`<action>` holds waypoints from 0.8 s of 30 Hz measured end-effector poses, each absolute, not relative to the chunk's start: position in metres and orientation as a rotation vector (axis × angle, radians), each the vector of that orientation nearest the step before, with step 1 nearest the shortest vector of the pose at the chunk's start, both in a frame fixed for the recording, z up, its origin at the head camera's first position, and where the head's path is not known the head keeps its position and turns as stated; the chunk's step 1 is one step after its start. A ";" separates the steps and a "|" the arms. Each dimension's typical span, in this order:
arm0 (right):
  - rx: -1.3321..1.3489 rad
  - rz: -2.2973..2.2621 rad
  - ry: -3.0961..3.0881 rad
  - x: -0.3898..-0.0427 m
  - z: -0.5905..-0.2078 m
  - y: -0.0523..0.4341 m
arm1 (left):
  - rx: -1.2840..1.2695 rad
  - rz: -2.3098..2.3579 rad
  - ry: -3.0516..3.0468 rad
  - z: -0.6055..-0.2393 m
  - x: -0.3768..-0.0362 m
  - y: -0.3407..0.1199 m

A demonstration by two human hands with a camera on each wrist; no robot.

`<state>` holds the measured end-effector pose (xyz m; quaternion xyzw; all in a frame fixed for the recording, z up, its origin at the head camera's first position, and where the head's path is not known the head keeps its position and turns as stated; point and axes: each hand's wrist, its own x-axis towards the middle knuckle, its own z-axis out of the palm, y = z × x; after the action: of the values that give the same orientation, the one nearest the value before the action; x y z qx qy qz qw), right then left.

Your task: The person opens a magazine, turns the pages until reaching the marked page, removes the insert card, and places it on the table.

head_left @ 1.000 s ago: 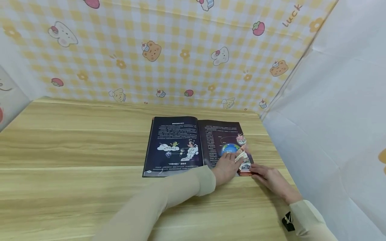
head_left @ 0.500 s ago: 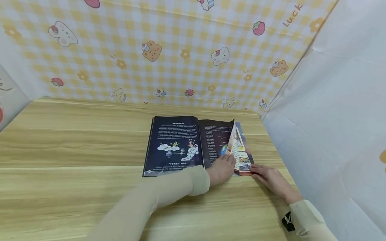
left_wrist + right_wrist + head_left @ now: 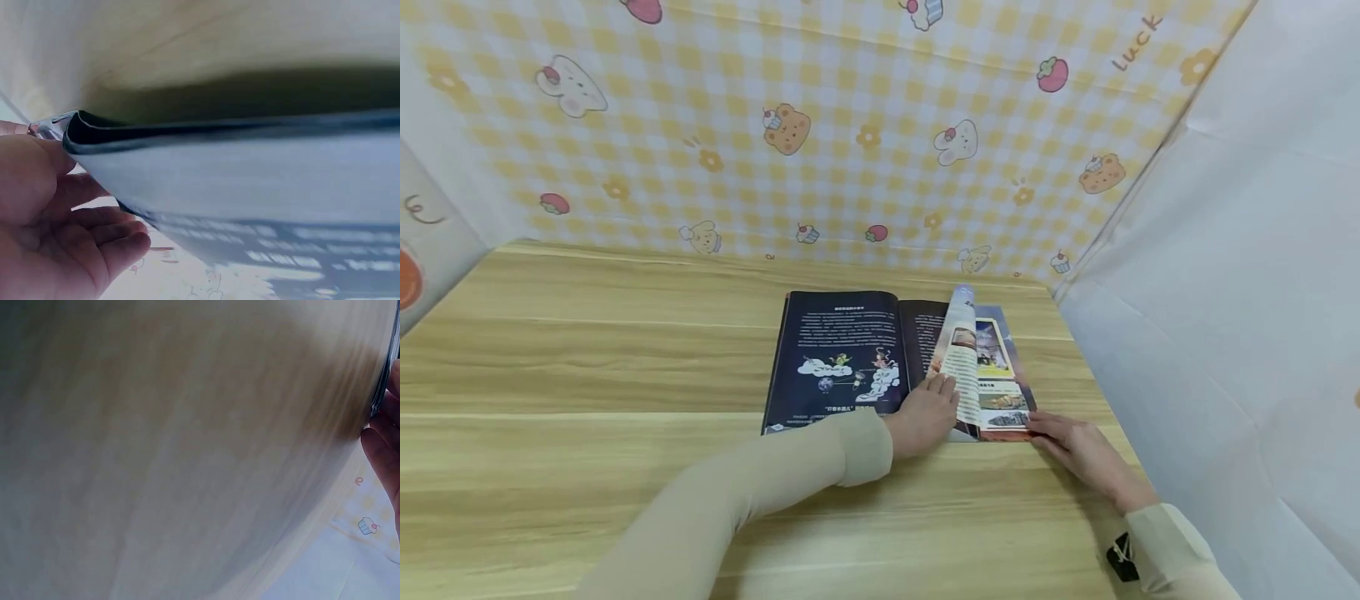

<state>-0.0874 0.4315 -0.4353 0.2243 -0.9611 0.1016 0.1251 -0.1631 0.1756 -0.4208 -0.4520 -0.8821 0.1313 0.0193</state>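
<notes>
Pushed unevenly, the curled white paper page (image 3: 964,367) could crease or spring back: the left hand (image 3: 927,417), its fingers relaxed, only presses it at five o'clock. The right hand (image 3: 1078,448) pinches the corner at four o'clock; the open dark-paged book (image 3: 880,333) lies toward two o'clock on the pale wooden surface (image 3: 610,375)

Across the head view the book's (image 3: 790,387) print (image 3: 853,327) is too small for me to read. The curled page (image 3: 964,358) covers part of its right half, and my left hand (image 3: 922,417) hides the curl's lower left. The bottom edge cuts off both my sleeves (image 3: 707,508); at lower right, one partly hides something black (image 3: 1122,560) I can't identify. In the left wrist view my left hand runs off the left edge and the print at lower right is blurred. The right wrist view crops my right hand (image 3: 386,450) at its right edge and blurs the table (image 3: 156,456).
</notes>
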 end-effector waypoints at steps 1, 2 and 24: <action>0.652 0.297 -2.800 -0.087 -0.435 0.431 | -1.408 0.417 -2.735 -0.420 -0.163 0.173; 0.651 0.298 -2.799 -0.087 -0.435 0.431 | -1.408 0.417 -2.733 -0.420 -0.163 0.170; 0.668 0.306 -2.806 -0.087 -0.435 0.434 | -1.441 0.289 -2.772 -0.414 -0.159 0.120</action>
<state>-0.0872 0.4341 -0.4354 0.2288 -0.9603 0.1046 0.1203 -0.1593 0.1202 -0.4139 -0.4593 -0.8835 0.0920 0.0022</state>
